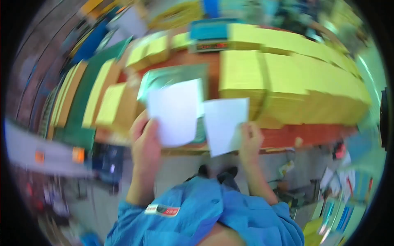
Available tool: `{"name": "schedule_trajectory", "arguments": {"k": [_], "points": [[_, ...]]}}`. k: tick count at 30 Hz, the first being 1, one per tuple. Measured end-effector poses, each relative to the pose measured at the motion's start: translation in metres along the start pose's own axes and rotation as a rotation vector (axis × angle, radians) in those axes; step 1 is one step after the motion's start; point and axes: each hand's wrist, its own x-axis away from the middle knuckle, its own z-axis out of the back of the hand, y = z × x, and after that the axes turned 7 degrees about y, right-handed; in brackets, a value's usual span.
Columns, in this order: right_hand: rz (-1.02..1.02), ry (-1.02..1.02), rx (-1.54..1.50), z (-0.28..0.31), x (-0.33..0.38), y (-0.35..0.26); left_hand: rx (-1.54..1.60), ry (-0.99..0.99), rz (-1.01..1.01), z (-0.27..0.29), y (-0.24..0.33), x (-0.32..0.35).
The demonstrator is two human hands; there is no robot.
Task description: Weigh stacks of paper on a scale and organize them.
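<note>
Paper [174, 117] pinched in my left fingers [152, 125], partly over the green plate [158, 76], might crease (it looks thin) if bumped by the sheet [225, 123] my right fingers [251, 132] grip right of that plate.

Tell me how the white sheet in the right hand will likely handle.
The white sheet is probably light: the right hand holds it by one edge. It seems moderately stiff, since the part beyond the fingers looks nearly flat. It may still bend easily, as it looks thin, though blur hides its exact thickness.
</note>
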Motion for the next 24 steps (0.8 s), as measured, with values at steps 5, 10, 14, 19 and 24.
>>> {"name": "schedule_trajectory", "arguments": {"k": [5, 10, 14, 19, 24], "points": [[-0.175, 0.025, -0.057, 0.076, 0.044, 0.043, -0.141, -0.340, 0.308, -0.032, -0.021, 0.044], [-0.734, 0.347, -0.585, 0.175, 0.122, 0.044, -0.038, -0.990, 0.408, -0.088, -0.084, 0.097], [-0.748, 0.755, -0.871, 0.201, 0.211, 0.055, -0.159, -1.259, 0.515, -0.109, -0.110, 0.152], [-0.728, 0.939, -0.959, 0.210, 0.330, 0.063, -0.168, -1.746, 0.080, -0.124, -0.138, 0.228], [-0.595, 1.273, -0.962, 0.253, 0.394, 0.065, -0.246, -2.060, -0.194, -0.171, -0.104, 0.340]]}}
